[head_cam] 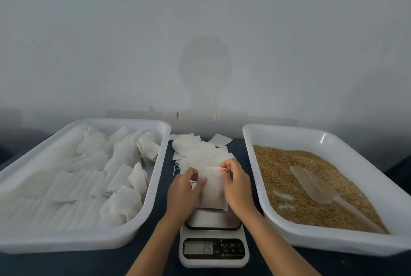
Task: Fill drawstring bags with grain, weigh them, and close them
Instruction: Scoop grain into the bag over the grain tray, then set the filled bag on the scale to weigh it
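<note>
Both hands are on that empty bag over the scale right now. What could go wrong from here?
The bag hangs over the scale platform; brushing it may skew the reading. The scoop lies in the grain tray, so the right hand must let go, and the mouth could close. The loose empty bag pile nearby could catch spilled grain.

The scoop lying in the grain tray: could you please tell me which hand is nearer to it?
Right. The right hand pinches the bag just left of the scoop; the left hand holds the bag's far side.
</note>
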A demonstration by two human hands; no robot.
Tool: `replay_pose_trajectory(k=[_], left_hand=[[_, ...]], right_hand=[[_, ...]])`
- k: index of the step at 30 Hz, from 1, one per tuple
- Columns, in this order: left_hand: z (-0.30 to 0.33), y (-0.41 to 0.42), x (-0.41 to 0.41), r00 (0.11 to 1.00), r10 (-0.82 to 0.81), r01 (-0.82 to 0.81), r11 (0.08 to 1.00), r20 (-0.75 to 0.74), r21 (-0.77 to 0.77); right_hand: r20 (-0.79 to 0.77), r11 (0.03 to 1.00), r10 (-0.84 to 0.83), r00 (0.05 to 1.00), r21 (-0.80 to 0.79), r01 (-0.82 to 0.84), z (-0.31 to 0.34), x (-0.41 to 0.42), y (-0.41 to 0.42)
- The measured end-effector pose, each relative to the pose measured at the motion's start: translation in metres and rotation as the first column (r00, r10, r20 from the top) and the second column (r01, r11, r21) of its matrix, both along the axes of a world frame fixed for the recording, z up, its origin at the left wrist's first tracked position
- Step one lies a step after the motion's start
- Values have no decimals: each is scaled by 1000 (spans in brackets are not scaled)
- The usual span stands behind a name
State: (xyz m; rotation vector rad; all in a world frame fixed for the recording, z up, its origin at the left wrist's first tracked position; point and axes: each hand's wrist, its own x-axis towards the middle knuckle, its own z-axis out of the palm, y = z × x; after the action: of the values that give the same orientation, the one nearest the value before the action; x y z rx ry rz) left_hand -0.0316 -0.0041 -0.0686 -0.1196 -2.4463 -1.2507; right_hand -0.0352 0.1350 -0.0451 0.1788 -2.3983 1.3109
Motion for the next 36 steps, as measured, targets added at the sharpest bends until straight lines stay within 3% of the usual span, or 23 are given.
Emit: replay_pose_trajectory(k=[8,15,23,32,36], left_hand=[[-5,-19,-3,999,34,-29,948,-13,316],[-16,-29,-10,995,99,-98,894,22,437],[-21,-30,-7,992,122,-129,887,46,443],[-20,-28,-5,992,99,-124,901,82,416],[-8,-24,-3,998,59,-59,930,10,362]], right_hand=[[29,959,63,998,-279,-52,-31,14,22],[53,898,101,993,-435,-68,-39,12,26],[39,852,131,991,-515,-92,-43,15,29],[46,863,149,988,-493,-107,-42,14,27],[61,903,145,987,-417,-107,-36,6,24]])
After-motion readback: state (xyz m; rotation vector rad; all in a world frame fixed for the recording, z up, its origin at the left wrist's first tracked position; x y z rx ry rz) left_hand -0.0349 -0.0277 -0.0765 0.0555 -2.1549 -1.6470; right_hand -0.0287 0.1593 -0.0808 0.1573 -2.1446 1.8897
